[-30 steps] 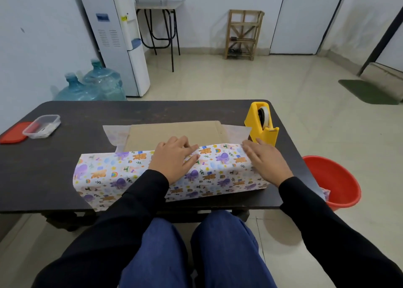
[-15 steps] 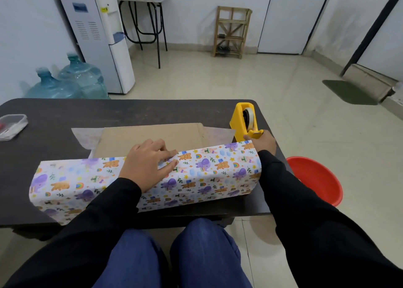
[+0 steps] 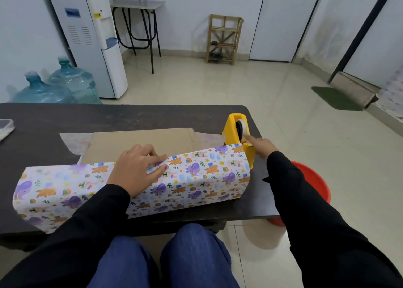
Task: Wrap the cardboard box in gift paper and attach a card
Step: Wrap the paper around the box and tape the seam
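Observation:
A flat cardboard box (image 3: 139, 140) lies on the dark table (image 3: 122, 117). Gift paper (image 3: 196, 178) with a cartoon animal print is folded up over the box's near side and onto its top. My left hand (image 3: 139, 167) presses flat on the paper's edge on top of the box. The white underside of the paper (image 3: 74, 141) sticks out behind the box. My right hand (image 3: 259, 147) is at the yellow tape dispenser (image 3: 236, 135) by the box's right end, its straight index finger touching the tape roll. The thumb is hidden. No card is in view.
A clear plastic container (image 3: 5, 128) sits at the table's left edge. A red bucket (image 3: 314, 185) stands on the floor right of the table. Water jugs (image 3: 65, 85) and a white dispenser (image 3: 91, 37) stand at the back left.
My right hand left the paper's right end and moved to the tape dispenser, then up onto the roll. My left hand stayed pressed on the paper. The camera turned slightly right.

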